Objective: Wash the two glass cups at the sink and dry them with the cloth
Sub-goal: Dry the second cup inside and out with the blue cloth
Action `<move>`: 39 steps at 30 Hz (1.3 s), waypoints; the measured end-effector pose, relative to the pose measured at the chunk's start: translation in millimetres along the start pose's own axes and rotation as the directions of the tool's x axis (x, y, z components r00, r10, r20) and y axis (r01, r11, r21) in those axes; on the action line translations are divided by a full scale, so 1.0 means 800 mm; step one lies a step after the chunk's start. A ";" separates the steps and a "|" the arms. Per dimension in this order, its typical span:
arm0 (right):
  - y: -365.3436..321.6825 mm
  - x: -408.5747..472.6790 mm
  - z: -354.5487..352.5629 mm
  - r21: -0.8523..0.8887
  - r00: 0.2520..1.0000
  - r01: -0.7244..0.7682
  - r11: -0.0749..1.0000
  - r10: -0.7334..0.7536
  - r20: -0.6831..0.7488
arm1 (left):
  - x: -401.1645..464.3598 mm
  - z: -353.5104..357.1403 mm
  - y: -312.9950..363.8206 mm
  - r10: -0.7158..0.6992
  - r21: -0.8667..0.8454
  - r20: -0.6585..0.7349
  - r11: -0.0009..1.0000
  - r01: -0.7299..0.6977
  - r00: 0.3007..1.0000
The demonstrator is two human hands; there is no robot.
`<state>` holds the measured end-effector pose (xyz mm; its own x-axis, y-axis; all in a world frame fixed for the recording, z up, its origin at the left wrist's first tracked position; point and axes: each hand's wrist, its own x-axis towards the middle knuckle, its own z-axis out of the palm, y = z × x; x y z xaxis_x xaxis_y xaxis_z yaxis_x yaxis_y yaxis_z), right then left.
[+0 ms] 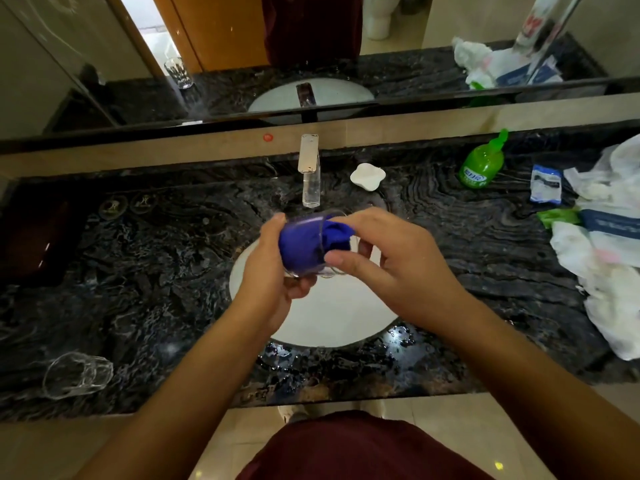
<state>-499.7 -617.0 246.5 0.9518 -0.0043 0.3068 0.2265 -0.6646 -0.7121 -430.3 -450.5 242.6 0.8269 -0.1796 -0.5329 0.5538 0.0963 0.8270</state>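
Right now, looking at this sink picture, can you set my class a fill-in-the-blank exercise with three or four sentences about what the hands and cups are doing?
1. The cloth stuffed inside the held glass cup is coloured ____.
2. The left hand and right hand hold that cup above the white ____.
3. The second glass cup lies on its ____ on the dark countertop.
4. The soap bottle right of the faucet is coloured ____.

Missing words: blue; sink; side; green
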 end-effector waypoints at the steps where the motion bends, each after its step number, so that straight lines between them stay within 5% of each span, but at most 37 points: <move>1: 0.001 0.002 -0.001 0.008 1.000 0.015 1.000 -0.015 0.008 | 0.001 -0.003 -0.002 -0.049 -0.011 0.068 0.999 0.050 0.997; 4: -0.001 0.009 0.003 -0.161 0.998 0.040 0.986 -0.033 0.047 | 0.002 -0.008 -0.002 -0.146 -0.042 0.226 0.986 0.160 0.963; 8: -0.008 0.017 0.020 -0.370 0.975 -0.005 0.929 -0.078 -0.210 | 0.000 -0.001 -0.006 -0.141 -0.083 0.215 0.983 0.161 0.966; 14: -0.013 0.032 0.030 -0.060 0.901 -0.287 0.956 0.248 -0.355 | -0.009 0.015 -0.001 0.204 0.015 -0.048 0.979 -0.204 0.978; 18: -0.019 0.041 0.022 0.355 0.846 -0.447 0.821 0.517 -0.130 | -0.009 0.004 0.003 0.538 0.163 -0.041 0.835 -0.526 0.842; 21: -0.023 0.044 0.017 0.487 0.789 -0.568 0.663 0.608 0.093 | -0.006 -0.001 0.005 0.561 0.111 -0.074 0.827 -0.552 0.825; 23: -0.022 0.033 0.016 0.285 0.857 -0.491 0.823 0.515 -0.013 | -0.007 0.000 0.008 0.472 0.063 -0.116 0.881 -0.468 0.874; 25: -0.025 0.020 0.010 0.022 0.954 -0.241 0.970 0.241 -0.178 | -0.007 0.000 0.014 0.379 0.067 -0.160 0.925 -0.374 0.911; 28: -0.015 0.021 0.005 -0.060 0.996 0.087 0.994 -0.085 0.041 | -0.003 -0.006 0.020 0.171 -0.029 -0.120 0.984 -0.176 0.978; 33: -0.006 0.038 0.008 -0.315 0.987 0.104 0.943 -0.057 0.153 | 0.007 -0.020 0.021 0.032 -0.007 0.081 0.999 -0.031 0.996; 36: -0.013 0.042 0.024 -0.181 0.993 0.036 0.983 -0.015 0.116 | 0.001 -0.016 0.020 0.129 0.034 0.008 0.991 -0.129 0.992; 39: -0.016 0.045 0.020 0.261 0.969 -0.213 0.942 0.169 0.180 | -0.001 -0.015 0.024 0.246 0.074 -0.060 0.968 -0.241 0.967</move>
<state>-465.0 -596.7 256.6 0.9978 0.0186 0.0632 0.0651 -0.4295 -0.9007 -418.8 -437.0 256.7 0.9421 -0.0916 -0.3227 0.3290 0.0639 0.9422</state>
